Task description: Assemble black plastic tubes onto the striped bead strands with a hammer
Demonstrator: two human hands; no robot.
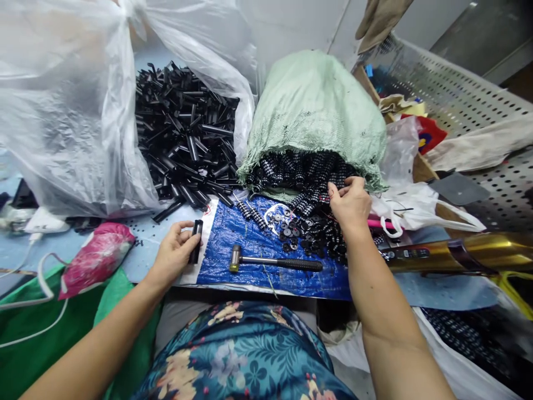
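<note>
Black plastic fills the left hand (pixel 179 247): its fingers curl round an upright tube (pixel 196 241), thumb across it, forearm slanting in from the lower left. The right hand (pixel 350 204) reaches forward, its thumb and fingers bent at the ribbed black pieces (pixel 310 186) in the mouth of a green sack (pixel 316 105); whether they grip one, I cannot tell. Between and slightly nearer than the hands, a hammer (pixel 275 263) lies on blue sheeting (pixel 225 228).

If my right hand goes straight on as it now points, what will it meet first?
Your right hand would probably meet the patterned black pieces at the mouth of the green sack; whether it touches them now is unclear.
</note>
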